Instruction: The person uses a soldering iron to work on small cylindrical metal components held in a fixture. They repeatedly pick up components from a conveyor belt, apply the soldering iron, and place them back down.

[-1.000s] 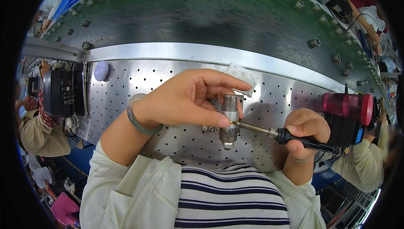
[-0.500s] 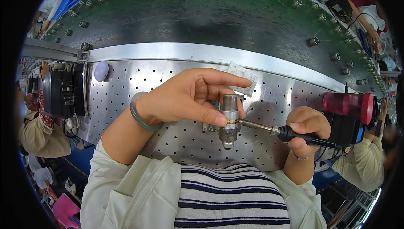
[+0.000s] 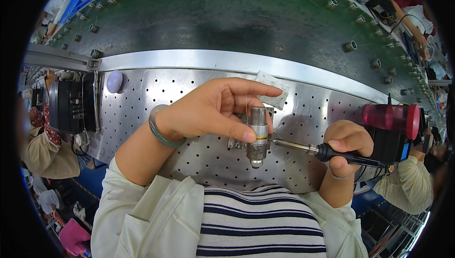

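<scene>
My left hand point(image 3: 211, 111) pinches a silvery metal cylinder point(image 3: 259, 130) between thumb and fingers, with the index finger stretched out above it. A thin orange-yellow band circles the cylinder, which fits around a dark metal post point(image 3: 258, 153) with a rounded bright end. A fine wire rises beside it. In my right hand point(image 3: 350, 142) is a soldering iron point(image 3: 327, 152) with a black handle, its fingers closed round the grip. The iron's tip points left and lies right beside the banded part; whether it touches cannot be made out.
Past a metal rail, a green conveyor belt point(image 3: 213, 21) carries several small metal cylinders with wires. On the perforated metal bench point(image 3: 142, 116) sit a lilac egg-shaped object point(image 3: 114, 81) and a pale folded sheet point(image 3: 272, 90). A pink transparent container point(image 3: 391, 119) stands at right. Co-workers sit on both sides.
The soldering iron's tip has drawn back slightly to the right from the cylinder. Parts on the conveyor have shifted a little to the left. My left hand keeps its hold.
</scene>
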### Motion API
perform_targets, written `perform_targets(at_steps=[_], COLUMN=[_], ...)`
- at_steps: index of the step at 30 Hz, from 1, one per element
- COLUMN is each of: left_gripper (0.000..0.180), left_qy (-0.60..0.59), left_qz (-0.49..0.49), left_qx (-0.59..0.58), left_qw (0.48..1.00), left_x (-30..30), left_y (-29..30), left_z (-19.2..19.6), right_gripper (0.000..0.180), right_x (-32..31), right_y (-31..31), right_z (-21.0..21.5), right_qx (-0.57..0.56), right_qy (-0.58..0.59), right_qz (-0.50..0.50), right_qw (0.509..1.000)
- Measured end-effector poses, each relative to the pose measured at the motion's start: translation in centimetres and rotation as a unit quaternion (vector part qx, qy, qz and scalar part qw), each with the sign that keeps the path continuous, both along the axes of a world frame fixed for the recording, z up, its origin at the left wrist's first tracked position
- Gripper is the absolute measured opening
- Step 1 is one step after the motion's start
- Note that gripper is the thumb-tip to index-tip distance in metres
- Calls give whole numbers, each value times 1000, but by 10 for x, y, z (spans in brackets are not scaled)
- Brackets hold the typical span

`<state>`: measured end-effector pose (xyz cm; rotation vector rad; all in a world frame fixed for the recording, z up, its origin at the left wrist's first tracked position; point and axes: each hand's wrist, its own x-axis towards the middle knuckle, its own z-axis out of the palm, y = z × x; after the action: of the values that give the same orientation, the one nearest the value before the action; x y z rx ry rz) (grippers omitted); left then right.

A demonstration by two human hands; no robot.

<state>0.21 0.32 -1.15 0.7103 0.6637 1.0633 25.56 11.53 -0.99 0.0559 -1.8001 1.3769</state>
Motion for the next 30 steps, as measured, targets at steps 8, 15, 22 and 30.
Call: perform_targets(at_steps=[8, 15, 22, 30], left_gripper=[74, 74, 76, 67], left_qy=[-9, -8, 1, 14], left_qz=[3, 2, -4, 11], left_qx=[-4, -4, -10, -1], left_qw=[1000, 1000, 1000, 1000], left_x=[0, 0, -1, -2], left_y=[0, -1, 0, -2], left_z=[1, 0, 1, -2], right_gripper=[23, 24, 25, 23], right_x=[-3, -3, -2, -4], right_y=[-5, -7, -8, -11], right_z=[0, 0, 0, 2], right_qx=[-27, -48, -46, -69], right_qy=[-20, -31, -45, -46], right_qz=[-4, -14, -21, -22], right_qw=[999, 998, 998, 996])
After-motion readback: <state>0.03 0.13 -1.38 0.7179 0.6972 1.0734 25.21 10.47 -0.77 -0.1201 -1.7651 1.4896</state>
